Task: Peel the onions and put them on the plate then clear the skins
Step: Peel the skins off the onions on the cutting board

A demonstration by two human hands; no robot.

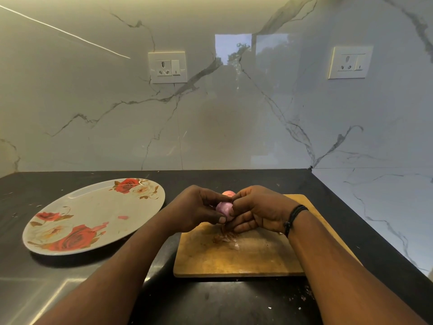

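The cutting board (pixel 236 256) at near right looks like wood, matt and worn, with a darker stained patch toward its middle. On it lie dry, papery brown skins (pixel 225 239), thin and crinkled. The onion (pixel 223 208) held above the board shows a smooth, pale purple surface with a faint sheen. The plate (pixel 98 207) at left has a smooth, glossy finish printed with red and cream roses. The countertop (pixel 35 191) is dark stone, polished enough to reflect light at near left. The far wall (pixel 234 125) is glossy, veined marble-look slab that mirrors a window. Two sockets on the wall, (pixel 167 67) and (pixel 350 62), look like smooth cream plastic.
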